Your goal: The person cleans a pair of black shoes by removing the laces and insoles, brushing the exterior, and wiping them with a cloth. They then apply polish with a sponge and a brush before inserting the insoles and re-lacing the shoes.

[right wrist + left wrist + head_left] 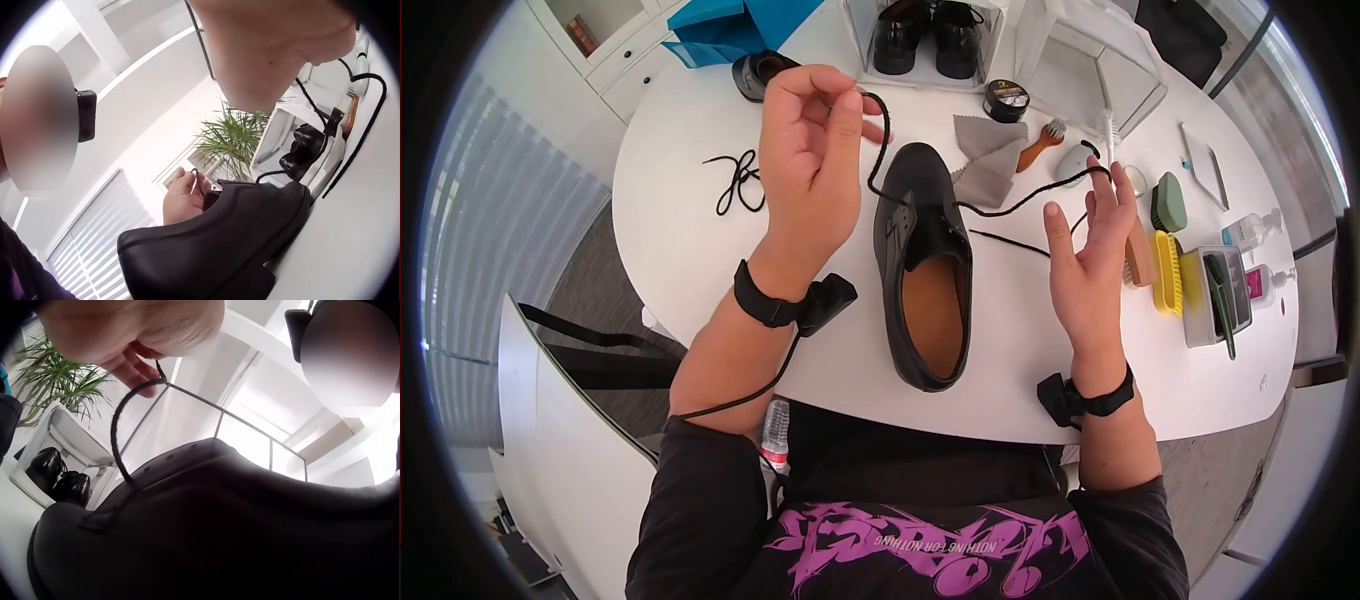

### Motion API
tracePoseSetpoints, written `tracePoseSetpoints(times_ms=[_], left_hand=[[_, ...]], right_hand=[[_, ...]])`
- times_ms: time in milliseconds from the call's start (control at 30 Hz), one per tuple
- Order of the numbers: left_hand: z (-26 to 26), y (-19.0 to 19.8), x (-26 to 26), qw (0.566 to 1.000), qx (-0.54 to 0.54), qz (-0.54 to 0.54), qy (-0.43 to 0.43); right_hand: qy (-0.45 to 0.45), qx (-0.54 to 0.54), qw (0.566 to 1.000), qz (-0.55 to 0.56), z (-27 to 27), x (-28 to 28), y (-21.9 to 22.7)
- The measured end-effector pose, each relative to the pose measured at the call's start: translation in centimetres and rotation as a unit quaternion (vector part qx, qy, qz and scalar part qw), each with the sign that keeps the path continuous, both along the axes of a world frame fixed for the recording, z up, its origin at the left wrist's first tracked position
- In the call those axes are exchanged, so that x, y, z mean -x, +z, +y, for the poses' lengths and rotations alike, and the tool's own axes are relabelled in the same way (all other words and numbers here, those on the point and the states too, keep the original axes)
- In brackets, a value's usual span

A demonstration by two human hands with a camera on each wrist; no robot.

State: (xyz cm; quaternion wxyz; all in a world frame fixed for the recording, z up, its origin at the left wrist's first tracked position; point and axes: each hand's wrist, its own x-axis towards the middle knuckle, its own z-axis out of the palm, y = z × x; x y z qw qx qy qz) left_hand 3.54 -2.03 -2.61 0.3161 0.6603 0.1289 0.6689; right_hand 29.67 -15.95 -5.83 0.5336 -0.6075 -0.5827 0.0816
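Observation:
A black leather shoe (928,260) with a tan insole lies in front of me on the white table, toe pointing away. One black shoelace (880,140) comes out of both sides of its front. My left hand (815,160), raised left of the toe, pinches one end of this lace between thumb and fingers. To the right of the shoe, my right hand (1092,250) has its thumb apart from its fairly straight fingers. The lace's other side reaches those fingertips, and its tail hangs back toward the shoe. In the left wrist view, eyelets show along the shoe (187,506).
Another black lace (740,180) lies at left, near a second shoe (752,76). Behind are a clear box (997,60) holding black shoes, a polish tin (1006,100) and grey cloth (990,160). Several brushes, including a yellow brush (1168,275), and bottles stand at right.

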Motion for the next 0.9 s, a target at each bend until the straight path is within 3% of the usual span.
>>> tracePoseSetpoints(times_ms=[67,133,267,333,467,533,567,633,700,767,900], left_hand=[[0.0,0.1,-0.5,1.0,0.023,-0.007,-0.018],[-0.5,0.1,-0.6,0.991,0.118,-0.032,-0.06],[-0.3,-0.1,0.8,0.987,0.152,0.01,-0.056],[0.3,-0.7,1.5,0.993,0.111,0.022,0.021],[0.1,-0.1,0.9,0.995,0.085,0.0,0.06],[0.4,-0.5,0.8,0.988,0.045,0.095,0.113],[0.4,-0.3,0.9,0.988,0.043,0.093,0.117],[-0.3,0.0,1.2,0.949,0.064,0.289,0.11],[-1.2,1.2,1.4,0.939,0.108,0.311,0.095],[-0.6,0.8,2.0,0.879,0.136,0.455,0.047],[-0.8,1.3,2.4,0.867,0.168,0.469,0.034]], right_hand=[[-0.007,-0.031,0.999,0.018,0.0,0.1,-0.3],[-0.012,-0.059,0.998,0.035,0.3,0.0,-0.3],[-0.066,-0.141,0.982,0.107,0.4,-1.4,0.4],[-0.109,-0.131,0.972,0.163,-0.1,-1.8,2.0],[-0.107,-0.176,0.963,0.173,-0.1,-2.2,1.8],[-0.094,-0.184,0.965,0.161,-0.2,-1.6,1.6],[-0.083,-0.19,0.967,0.15,-0.2,-1.4,1.6],[-0.091,-0.202,0.964,0.144,-0.4,-1.1,2.1],[-0.099,-0.212,0.962,0.138,-0.3,-1.7,2.4],[-0.149,-0.289,0.942,0.088,0.2,-4.7,3.0],[-0.223,-0.325,0.909,0.132,-0.4,-9.1,4.7]])
